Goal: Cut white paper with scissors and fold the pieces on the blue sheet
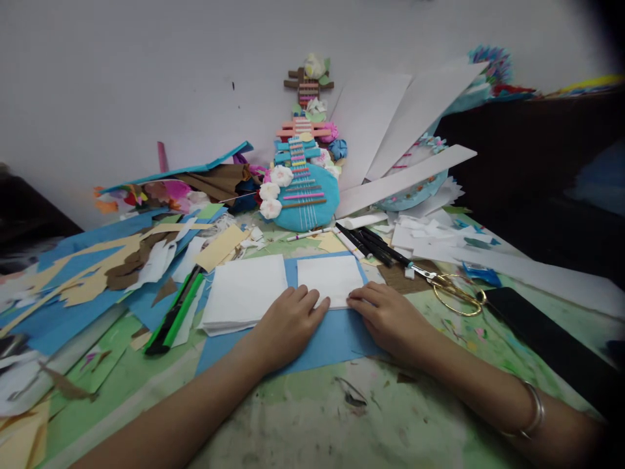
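A small square of thin white paper (329, 277) lies on a sheet of blue paper (336, 339) in front of me. Along its near edge runs a narrow strip that looks folded. My left hand (293, 322) grips the near left corner of that edge, thumb and fingers together. At the near right corner my right hand (390, 319) has its fingertips closed on the same edge. Just left of the square, partly behind my left hand, sits a stack of white tissue sheets (244, 290).
Paper scraps, a green-and-black cutter-like tool (176, 312) and a blue sheet (39, 312) lie left. Black pens (366, 244), gold-handled scissors (456, 293) and a long black object (541, 345) lie right. Paper-craft instruments (307, 195) lean against the wall.
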Motion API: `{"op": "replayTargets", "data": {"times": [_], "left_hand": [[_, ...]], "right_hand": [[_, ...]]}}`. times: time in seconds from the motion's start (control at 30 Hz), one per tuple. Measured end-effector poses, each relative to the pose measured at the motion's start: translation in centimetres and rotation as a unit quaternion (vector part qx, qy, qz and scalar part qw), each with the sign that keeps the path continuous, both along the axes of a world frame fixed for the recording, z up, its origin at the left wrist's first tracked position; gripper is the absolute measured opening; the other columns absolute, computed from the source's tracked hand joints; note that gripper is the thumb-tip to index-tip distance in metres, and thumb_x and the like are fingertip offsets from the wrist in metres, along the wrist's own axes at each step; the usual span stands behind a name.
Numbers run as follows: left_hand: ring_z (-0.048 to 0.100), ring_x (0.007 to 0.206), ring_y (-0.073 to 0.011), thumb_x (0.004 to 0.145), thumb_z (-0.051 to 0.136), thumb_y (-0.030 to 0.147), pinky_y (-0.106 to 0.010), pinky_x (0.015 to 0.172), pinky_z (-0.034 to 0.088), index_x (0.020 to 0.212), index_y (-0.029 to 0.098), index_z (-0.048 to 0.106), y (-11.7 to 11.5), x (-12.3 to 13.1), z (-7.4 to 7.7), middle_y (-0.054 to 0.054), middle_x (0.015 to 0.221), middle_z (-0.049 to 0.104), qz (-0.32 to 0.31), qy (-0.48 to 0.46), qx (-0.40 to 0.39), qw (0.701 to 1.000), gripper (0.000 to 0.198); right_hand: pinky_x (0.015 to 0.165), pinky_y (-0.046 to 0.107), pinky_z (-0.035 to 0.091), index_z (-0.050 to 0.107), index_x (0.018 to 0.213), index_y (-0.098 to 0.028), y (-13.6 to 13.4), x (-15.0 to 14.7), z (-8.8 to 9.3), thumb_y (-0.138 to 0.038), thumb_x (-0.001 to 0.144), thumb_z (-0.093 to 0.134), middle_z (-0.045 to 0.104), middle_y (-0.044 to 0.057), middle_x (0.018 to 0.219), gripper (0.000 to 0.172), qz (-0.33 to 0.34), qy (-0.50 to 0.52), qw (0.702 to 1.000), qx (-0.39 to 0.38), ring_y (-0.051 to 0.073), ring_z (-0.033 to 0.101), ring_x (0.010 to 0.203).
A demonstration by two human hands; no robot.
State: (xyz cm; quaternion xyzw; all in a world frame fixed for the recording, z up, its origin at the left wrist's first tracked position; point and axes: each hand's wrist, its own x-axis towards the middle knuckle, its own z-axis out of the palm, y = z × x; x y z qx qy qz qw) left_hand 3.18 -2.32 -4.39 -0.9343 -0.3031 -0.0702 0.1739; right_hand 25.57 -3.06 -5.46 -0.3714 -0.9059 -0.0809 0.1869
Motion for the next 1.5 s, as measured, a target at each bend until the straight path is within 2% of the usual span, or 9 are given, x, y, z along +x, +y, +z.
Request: {"op": "replayTargets", "data": {"times": [0.2,0.37,0.53,0.6,0.73,0.87,1.2,1.37,1.5], "left_hand": [[0.052,0.085,-0.0232,0.086,0.043,0.01,-0.036,0.072,0.045,0.096,0.008,0.06,0.1,0.0,-0.4,-0.012,0.09,0.059,-0.007,-0.022,0.027,0.999,0.02],[0.055,0.093,-0.0233,0.09,0.04,0.013,-0.037,0.076,0.044,0.109,0.008,0.056,-0.3,0.2,-0.3,-0.013,0.099,0.062,-0.032,-0.023,0.028,0.999,0.026],[0.057,0.098,-0.0248,0.089,0.04,0.011,-0.037,0.077,0.045,0.117,0.006,0.053,-1.5,1.1,-0.2,-0.015,0.11,0.062,0.019,0.009,0.007,1.0,0.032],[0.056,0.1,-0.026,0.09,0.042,0.018,-0.038,0.081,0.045,0.117,0.006,0.053,-2.1,1.6,-0.4,-0.015,0.112,0.061,0.047,-0.001,-0.003,0.999,0.032],[0.054,0.107,-0.0295,0.087,0.047,0.042,-0.044,0.094,0.04,0.116,0.005,0.055,-2.6,2.2,-1.0,-0.017,0.118,0.059,0.082,-0.041,-0.025,0.996,0.048],[0.052,0.113,-0.0305,0.086,0.049,0.041,-0.043,0.096,0.038,0.119,0.005,0.053,-2.9,2.3,-1.7,-0.019,0.123,0.056,0.088,-0.034,-0.02,0.995,0.049],[0.047,0.12,-0.0341,0.088,0.045,0.04,-0.046,0.096,0.04,0.123,0.004,0.051,-4.1,2.8,-2.7,-0.021,0.127,0.054,0.132,-0.04,-0.004,0.99,0.05],[0.05,0.115,-0.0341,0.088,0.043,0.044,-0.045,0.092,0.041,0.125,0.003,0.05,-4.2,2.8,-2.4,-0.022,0.123,0.055,0.166,-0.035,-0.004,0.985,0.056],[0.054,0.107,-0.0348,0.087,0.042,0.045,-0.046,0.089,0.04,0.121,-0.001,0.053,-4.1,2.8,-1.9,-0.025,0.118,0.057,0.158,-0.017,0.009,0.987,0.058]], "right_hand": [[0.079,0.035,0.045,0.065,0.095,-0.012,-0.3,-0.3,0.1,-0.009,0.086,0.048,0.064,0.012,0.094,0.02,-0.01,-0.017,1.0,0.004,0.02,0.053,0.087],[0.078,0.035,0.045,0.065,0.099,-0.011,-0.4,-0.4,0.0,-0.011,0.086,0.048,0.064,0.012,0.096,0.02,-0.006,-0.017,1.0,0.017,0.021,0.052,0.089],[0.077,0.036,0.047,0.063,0.104,-0.01,-0.6,-0.5,0.0,-0.011,0.086,0.049,0.064,0.013,0.098,0.023,-0.013,-0.035,0.999,0.021,0.021,0.052,0.085],[0.077,0.037,0.048,0.06,0.11,-0.009,-0.7,-0.7,0.1,-0.012,0.087,0.049,0.063,0.014,0.102,0.026,-0.002,-0.039,0.999,0.028,0.021,0.053,0.086],[0.087,0.041,0.047,0.057,0.115,-0.005,-1.2,-1.4,-0.1,-0.017,0.087,0.051,0.06,0.018,0.114,0.031,0.052,-0.038,0.996,0.056,0.026,0.052,0.104],[0.094,0.04,0.045,0.057,0.114,0.001,-1.8,-2.0,-0.5,-0.015,0.085,0.053,0.06,0.021,0.117,0.033,0.067,-0.053,0.993,0.082,0.028,0.052,0.112],[0.087,0.038,0.05,0.059,0.111,0.001,-2.2,-2.2,-0.9,-0.015,0.083,0.053,0.065,0.022,0.109,0.033,-0.02,-0.082,0.993,0.087,0.027,0.062,0.101],[0.085,0.039,0.049,0.063,0.106,0.0,-2.5,-2.2,-0.7,-0.022,0.087,0.05,0.068,0.021,0.1,0.032,-0.08,-0.101,0.988,0.08,0.027,0.064,0.094],[0.086,0.041,0.048,0.064,0.105,-0.001,-2.6,-2.2,-0.6,-0.025,0.088,0.049,0.068,0.021,0.1,0.033,-0.099,-0.097,0.987,0.078,0.028,0.064,0.093]]}}
